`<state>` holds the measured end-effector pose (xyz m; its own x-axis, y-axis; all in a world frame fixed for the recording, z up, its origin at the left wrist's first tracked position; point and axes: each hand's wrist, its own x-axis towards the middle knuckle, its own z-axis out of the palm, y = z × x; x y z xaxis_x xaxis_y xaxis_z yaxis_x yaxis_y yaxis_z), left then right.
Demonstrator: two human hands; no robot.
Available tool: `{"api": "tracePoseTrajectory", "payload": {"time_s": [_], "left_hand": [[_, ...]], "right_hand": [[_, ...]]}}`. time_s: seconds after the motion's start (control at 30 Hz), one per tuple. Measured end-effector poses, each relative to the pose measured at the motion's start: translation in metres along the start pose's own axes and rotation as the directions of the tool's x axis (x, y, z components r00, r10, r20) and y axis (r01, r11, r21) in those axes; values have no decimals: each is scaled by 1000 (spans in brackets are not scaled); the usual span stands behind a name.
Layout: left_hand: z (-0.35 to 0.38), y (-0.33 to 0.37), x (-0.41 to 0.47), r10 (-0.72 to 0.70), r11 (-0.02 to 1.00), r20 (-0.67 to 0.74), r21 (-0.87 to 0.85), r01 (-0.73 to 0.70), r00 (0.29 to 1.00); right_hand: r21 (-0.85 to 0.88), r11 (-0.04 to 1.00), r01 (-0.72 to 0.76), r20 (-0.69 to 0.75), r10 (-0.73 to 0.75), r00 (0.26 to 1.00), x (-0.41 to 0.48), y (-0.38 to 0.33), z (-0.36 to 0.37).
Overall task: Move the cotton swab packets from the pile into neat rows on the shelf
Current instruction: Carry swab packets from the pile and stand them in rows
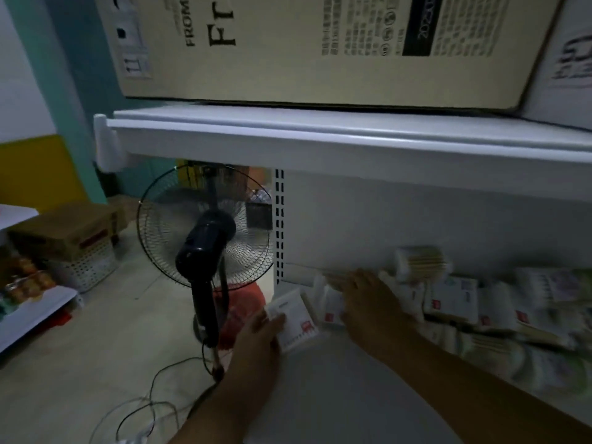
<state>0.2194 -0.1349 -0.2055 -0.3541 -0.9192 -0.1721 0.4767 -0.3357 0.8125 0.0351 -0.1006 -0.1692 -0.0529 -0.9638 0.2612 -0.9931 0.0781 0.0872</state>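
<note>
A loose pile of cotton swab packets [499, 312] covers the right side of the white lower shelf [336, 386]. At the shelf's left end, my left hand [256, 341] grips a white packet with a red mark [293, 318] by its near edge. My right hand [368, 302] lies flat with spread fingers on several packets [330, 302] standing against the back panel, just right of the held packet. One clear packet of wooden-stick swabs [419, 262] leans against the back wall above the pile. The frame is blurred, so packet edges are soft.
An upper white shelf [320, 139] carries a large cardboard box [320, 46] overhead. A dark pedestal fan [205, 238] stands on the floor left of the shelf, its cables [153, 398] trailing on the tiles. Cardboard boxes and a perforated basket [80, 251] sit further left.
</note>
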Motion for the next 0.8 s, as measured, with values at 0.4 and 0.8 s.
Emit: {"api": "tracePoseTrajectory", "payload": {"time_s": [0.4,0.8], "left_hand": [[-9,-6,-1,-24,986,188,167,-8,982],[63,-20,-63,-207,735,437,660,-156,875]], "right_hand": [[841,-416,-346,539,591,600,-119,-27,-18],[886,-464,-12,389,726,567,-236,20,-82]]}}
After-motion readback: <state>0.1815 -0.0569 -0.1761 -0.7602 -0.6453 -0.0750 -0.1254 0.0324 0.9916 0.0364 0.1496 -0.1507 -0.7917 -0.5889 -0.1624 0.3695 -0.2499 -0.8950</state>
